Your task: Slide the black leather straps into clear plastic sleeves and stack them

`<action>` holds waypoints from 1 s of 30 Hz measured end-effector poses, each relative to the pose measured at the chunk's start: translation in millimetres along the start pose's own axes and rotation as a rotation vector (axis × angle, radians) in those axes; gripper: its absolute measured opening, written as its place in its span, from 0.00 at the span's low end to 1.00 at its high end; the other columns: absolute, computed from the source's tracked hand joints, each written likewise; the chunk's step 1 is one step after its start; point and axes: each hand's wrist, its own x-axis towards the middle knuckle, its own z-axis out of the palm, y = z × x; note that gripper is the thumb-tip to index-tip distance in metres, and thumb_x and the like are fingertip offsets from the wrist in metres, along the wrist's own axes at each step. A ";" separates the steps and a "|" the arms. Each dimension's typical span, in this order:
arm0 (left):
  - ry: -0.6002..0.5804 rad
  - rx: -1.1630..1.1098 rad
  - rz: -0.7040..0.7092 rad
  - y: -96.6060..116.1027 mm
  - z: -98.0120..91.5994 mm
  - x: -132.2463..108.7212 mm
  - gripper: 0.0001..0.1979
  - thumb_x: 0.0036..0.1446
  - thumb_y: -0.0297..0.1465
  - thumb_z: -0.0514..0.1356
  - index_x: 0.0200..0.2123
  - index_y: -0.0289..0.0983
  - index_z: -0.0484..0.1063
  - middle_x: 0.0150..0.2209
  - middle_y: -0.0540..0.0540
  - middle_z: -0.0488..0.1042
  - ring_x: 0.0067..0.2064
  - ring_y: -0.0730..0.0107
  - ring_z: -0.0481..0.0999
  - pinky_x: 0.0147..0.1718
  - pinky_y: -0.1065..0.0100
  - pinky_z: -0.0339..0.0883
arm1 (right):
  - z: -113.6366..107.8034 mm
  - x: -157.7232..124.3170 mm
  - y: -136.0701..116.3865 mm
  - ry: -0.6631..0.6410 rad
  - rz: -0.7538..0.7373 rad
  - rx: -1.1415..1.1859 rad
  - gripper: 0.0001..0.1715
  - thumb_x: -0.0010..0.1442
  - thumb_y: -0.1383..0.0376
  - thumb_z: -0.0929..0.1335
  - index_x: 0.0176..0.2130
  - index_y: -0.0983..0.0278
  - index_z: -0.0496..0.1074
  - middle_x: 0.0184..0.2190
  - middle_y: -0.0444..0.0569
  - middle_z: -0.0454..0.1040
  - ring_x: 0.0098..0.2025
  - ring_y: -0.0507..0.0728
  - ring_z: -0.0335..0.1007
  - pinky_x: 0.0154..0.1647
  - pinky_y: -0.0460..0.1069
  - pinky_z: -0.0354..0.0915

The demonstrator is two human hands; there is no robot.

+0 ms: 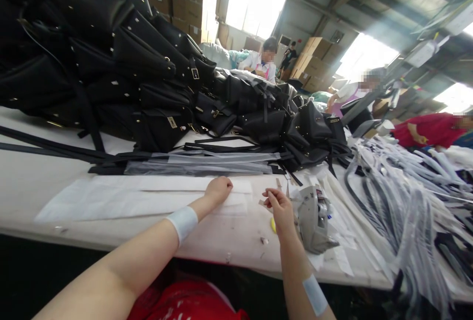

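Note:
My left hand [219, 190] is closed in a loose fist over the right end of flat white sheets [111, 197] on the table; what it grips, if anything, is hidden. To its right my right hand [279, 204] is raised with thumb and fingertips pinched together, and a small brownish piece [261, 202] shows at the fingertips. Close beside that hand stands a grey tape dispenser [312, 221]. A yellow round item [273, 225] lies partly behind my right wrist. Black straps wrapped in clear plastic [199, 163] lie beyond the sheets.
Black leather bags [155, 88] are piled along the far side of the table [240, 246]. Plastic-wrapped grey straps [410, 211] spread over the right side. Several people work farther back, one in a red top [428, 129]. Cardboard boxes [312, 63] are stacked behind.

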 end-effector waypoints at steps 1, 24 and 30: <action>0.016 -0.003 0.002 1.0 -0.8 0.0 0.10 0.65 0.35 0.59 0.44 0.35 0.75 0.45 0.44 0.78 0.45 0.63 0.78 0.47 0.55 0.74 | 3.0 -1.1 1.1 -0.013 0.009 0.000 0.16 0.52 0.54 0.73 0.36 0.64 0.77 0.30 0.49 0.79 0.24 0.51 0.68 0.27 0.48 0.64; 0.142 -0.150 0.050 18.3 -2.9 32.7 0.12 0.66 0.34 0.57 0.38 0.37 0.80 0.44 0.40 0.80 0.51 0.57 0.75 0.55 0.58 0.65 | -1.7 -3.9 28.0 -0.037 0.074 -0.031 0.21 0.54 0.50 0.71 0.38 0.64 0.76 0.32 0.51 0.79 0.24 0.52 0.70 0.26 0.48 0.64; 0.140 -0.273 0.050 17.9 -3.3 26.3 0.13 0.64 0.35 0.55 0.38 0.38 0.80 0.42 0.42 0.81 0.45 0.59 0.78 0.48 0.63 0.67 | 36.8 27.9 40.5 -0.098 0.121 -0.256 0.22 0.51 0.49 0.71 0.38 0.63 0.77 0.32 0.49 0.79 0.20 0.51 0.67 0.23 0.47 0.61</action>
